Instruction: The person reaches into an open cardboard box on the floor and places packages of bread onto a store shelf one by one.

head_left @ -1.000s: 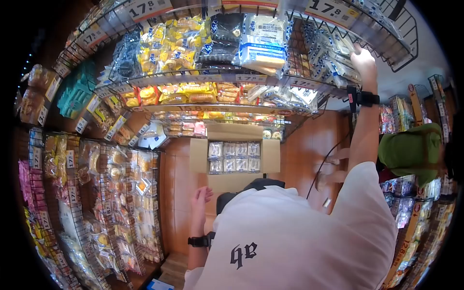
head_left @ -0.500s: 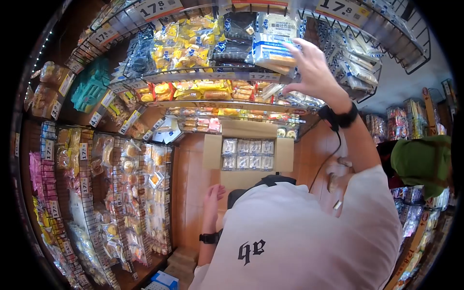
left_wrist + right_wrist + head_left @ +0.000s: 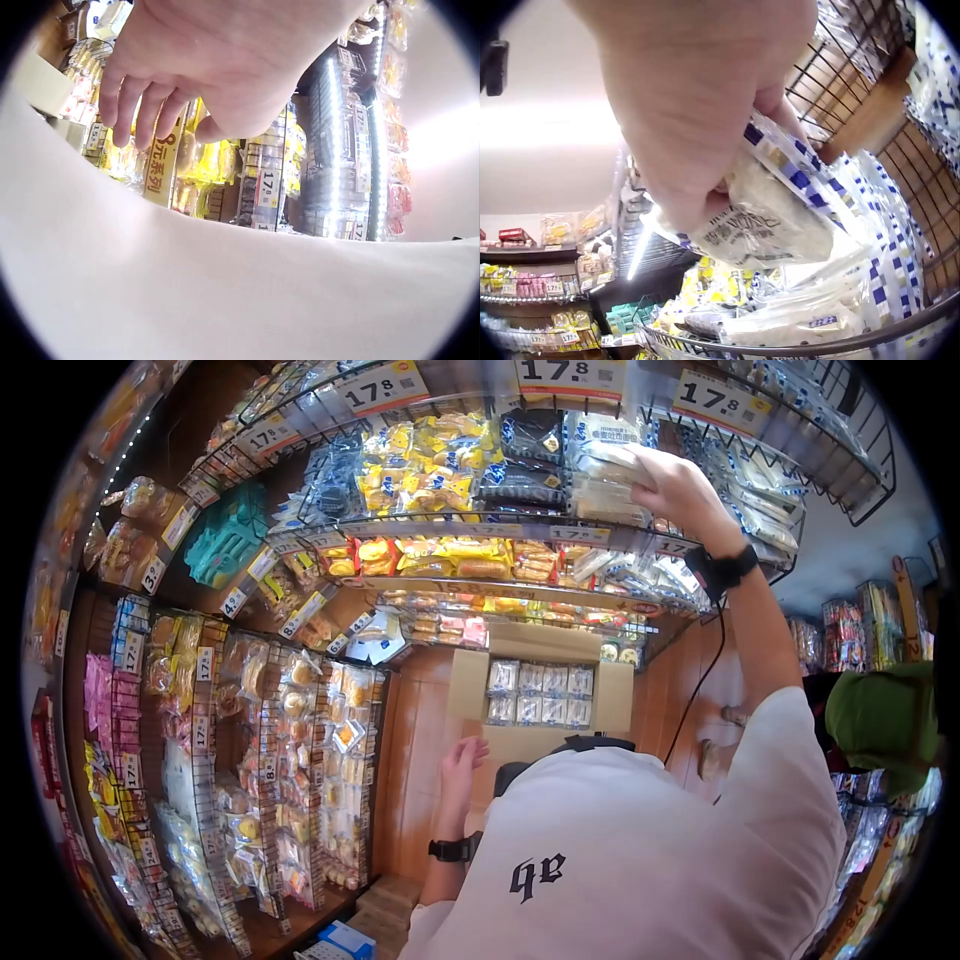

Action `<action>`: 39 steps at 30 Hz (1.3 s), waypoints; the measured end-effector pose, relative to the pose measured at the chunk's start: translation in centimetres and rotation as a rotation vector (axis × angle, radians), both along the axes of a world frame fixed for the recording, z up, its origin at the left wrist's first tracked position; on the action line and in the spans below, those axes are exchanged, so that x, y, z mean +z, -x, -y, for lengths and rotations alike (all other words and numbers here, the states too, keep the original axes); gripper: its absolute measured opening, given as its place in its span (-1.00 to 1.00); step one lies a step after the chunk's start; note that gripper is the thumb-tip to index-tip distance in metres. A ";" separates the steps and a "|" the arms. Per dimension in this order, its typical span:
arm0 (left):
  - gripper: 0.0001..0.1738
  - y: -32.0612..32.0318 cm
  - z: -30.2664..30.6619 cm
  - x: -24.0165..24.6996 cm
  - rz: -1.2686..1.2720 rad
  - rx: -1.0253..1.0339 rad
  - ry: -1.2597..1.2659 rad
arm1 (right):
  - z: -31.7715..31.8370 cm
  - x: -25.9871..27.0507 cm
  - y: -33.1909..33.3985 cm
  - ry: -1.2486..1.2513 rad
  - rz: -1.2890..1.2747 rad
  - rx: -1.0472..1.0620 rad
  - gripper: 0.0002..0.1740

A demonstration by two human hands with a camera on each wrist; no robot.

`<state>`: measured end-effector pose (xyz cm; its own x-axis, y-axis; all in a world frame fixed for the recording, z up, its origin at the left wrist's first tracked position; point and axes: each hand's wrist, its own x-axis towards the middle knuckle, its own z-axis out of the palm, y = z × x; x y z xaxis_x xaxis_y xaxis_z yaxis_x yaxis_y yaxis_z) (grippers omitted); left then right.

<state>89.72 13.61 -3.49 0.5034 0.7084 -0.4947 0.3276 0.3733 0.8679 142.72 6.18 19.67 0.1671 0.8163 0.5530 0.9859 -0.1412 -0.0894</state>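
Observation:
My right hand reaches into the upper wire shelf, over white bread packets beside black and yellow ones. In the right wrist view, the fingers and thumb of that hand pinch a clear packet with a blue-and-white checked edge, above similar packets in the basket. My left hand hangs low by my body, near the open cardboard box holding rows of small packets. The left wrist view shows that hand with loose, spread fingers and nothing held.
Price tags line the wire shelf front. Racks of hanging snacks stand on the left, and a teal basket is at upper left. A person in green is at the right. A black cable runs down beside my right arm.
My right hand moved left from the shelf's right end to the white packets and now grips one. The blue-banded packet seen on top there is no longer visible. The head view has shifted.

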 end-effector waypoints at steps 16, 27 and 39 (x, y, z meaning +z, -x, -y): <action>-0.45 -16.4 2.6 10.9 0.585 -0.013 0.354 | 5.5 -5.0 22.1 0.443 -1.653 0.145 -0.31; -0.55 -13.6 0.0 10.4 0.501 -0.366 0.056 | 9.9 1.5 12.2 0.158 -1.784 -0.121 -0.53; -0.70 -6.3 1.2 7.3 0.404 -0.084 0.146 | 3.2 1.7 -8.6 0.228 -1.256 -0.613 -0.63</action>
